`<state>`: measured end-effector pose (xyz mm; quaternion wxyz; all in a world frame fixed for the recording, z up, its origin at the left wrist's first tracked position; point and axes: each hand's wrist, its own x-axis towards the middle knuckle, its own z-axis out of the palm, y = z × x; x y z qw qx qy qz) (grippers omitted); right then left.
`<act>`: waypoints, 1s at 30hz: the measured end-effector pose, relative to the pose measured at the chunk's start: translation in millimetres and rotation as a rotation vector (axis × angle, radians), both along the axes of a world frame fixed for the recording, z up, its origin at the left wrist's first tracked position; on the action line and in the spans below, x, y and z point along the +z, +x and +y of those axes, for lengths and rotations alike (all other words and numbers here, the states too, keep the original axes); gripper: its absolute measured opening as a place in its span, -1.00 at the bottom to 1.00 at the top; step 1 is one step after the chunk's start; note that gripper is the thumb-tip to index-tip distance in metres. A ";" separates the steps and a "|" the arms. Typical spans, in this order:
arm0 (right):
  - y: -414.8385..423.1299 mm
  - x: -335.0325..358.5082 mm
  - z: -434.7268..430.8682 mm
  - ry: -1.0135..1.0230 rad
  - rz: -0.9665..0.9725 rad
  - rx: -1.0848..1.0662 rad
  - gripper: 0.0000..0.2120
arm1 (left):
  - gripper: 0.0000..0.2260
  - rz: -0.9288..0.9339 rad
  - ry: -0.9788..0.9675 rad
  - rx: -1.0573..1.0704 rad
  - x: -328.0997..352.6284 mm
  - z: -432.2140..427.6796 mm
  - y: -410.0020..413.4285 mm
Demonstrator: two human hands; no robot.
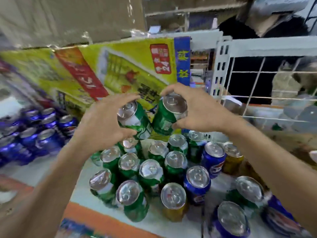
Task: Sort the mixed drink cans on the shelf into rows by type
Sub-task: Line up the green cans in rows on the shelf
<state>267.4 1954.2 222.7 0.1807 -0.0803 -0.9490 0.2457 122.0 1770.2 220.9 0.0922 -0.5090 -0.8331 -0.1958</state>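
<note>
My left hand (101, 124) grips a green can (135, 121), tilted and lifted above the shelf. My right hand (197, 109) grips a second green can (167, 115) beside it, also tilted; the two cans nearly touch at their bases. Below them several green cans (151, 170) stand upright in a cluster on the white shelf (41, 172). Blue cans (197, 182) and yellow cans (173, 201) stand mixed to the right of the green cluster. A separate group of blue cans (41, 133) stands at the left.
A yellow printed carton (120, 69) leans behind the cans. A white wire rack (257, 78) rises at the right. Brown cardboard boxes (68, 19) sit overhead. An orange shelf edge strip (96, 219) runs along the front.
</note>
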 end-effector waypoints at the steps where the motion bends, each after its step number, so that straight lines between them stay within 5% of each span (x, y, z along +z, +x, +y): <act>1: -16.0 -4.0 -7.8 0.023 -0.007 0.012 -0.33 | -0.23 -0.001 0.026 0.029 -2.4 -9.1 -11.9; 7: -93.3 -39.5 -31.6 0.216 -0.079 -0.089 -0.30 | -0.26 0.043 0.088 0.135 -17.9 -40.4 -70.9; 12: -121.0 -62.0 -32.2 0.298 -0.354 -0.210 -0.29 | -0.25 -0.009 0.009 0.097 -24.5 -44.1 -103.7; 18: -134.9 -88.5 -26.7 0.258 -0.542 -0.286 -0.61 | -0.29 -0.033 0.052 -0.059 -31.8 -15.5 -110.4; 30: -123.6 -91.2 -9.1 0.189 -0.624 -0.396 -0.79 | -0.34 0.062 -0.309 -0.177 -88.1 73.5 -116.6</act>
